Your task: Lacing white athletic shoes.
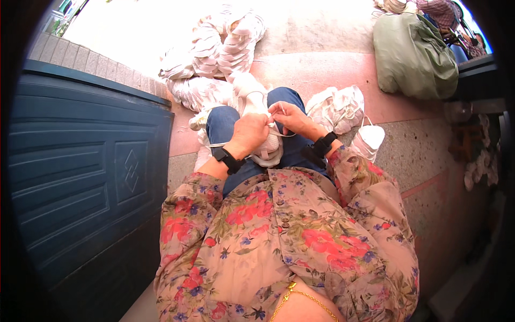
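A white shoe lies lengthwise on my lap between my knees, its rounded end toward my body. My left hand is closed at its left side, thumb and fingers pinched near the middle. Opposite it, my right hand bends its fingers in a pinch on a thin white shoelace, which trails across the shoe to the right. The two hands nearly meet over the shoe's opening. What the left fingertips grip is too small to tell apart, though it seems to be lace.
Stacked white shoe pieces lie heaped on the floor beyond my knees. To the right are another white pile with laces and a white and pink shoe piece. A green sack stands far right; a blue panelled door is at left.
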`<state>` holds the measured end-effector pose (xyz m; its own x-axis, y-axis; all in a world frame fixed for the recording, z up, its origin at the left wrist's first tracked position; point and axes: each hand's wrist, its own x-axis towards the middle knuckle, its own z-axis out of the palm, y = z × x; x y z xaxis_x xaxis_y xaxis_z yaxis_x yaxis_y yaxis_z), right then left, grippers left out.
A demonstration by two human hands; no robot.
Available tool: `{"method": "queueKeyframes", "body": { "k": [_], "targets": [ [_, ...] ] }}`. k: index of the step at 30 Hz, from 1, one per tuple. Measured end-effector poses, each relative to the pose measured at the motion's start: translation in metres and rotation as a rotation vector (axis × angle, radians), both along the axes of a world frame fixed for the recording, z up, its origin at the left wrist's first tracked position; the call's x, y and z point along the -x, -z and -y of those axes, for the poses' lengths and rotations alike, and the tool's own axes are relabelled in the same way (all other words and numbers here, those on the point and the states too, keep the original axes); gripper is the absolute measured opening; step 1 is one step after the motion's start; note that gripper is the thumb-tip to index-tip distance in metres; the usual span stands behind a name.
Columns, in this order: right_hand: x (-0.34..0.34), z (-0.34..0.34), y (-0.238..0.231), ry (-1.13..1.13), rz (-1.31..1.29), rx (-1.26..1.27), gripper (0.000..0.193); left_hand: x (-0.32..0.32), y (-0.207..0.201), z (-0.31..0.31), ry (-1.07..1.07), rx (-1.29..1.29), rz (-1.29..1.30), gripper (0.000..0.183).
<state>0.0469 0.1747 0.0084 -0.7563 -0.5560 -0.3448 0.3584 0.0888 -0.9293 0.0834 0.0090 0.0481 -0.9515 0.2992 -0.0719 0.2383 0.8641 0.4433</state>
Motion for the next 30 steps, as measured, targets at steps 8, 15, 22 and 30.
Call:
{"method": "queueKeyframes", "body": {
  "k": [8, 15, 22, 30],
  "targets": [
    [0.005, 0.006, -0.002, -0.028, 0.027, 0.028, 0.020, -0.012, -0.011, 0.021, 0.191, 0.027, -0.631, 0.013],
    [0.019, 0.008, -0.011, -0.293, 0.004, -0.011, 0.018, -0.024, -0.003, 0.030, 0.313, 0.036, -0.694, 0.021],
    [0.031, 0.013, -0.025, -0.535, 0.086, -0.111, 0.014, -0.025, -0.011, 0.025, 0.353, 0.009, -0.679, 0.028],
    [0.038, 0.016, -0.023, -0.609, 0.171, -0.147, 0.013, -0.026, -0.009, 0.026, 0.376, 0.035, -0.714, 0.019]
  ]
}}
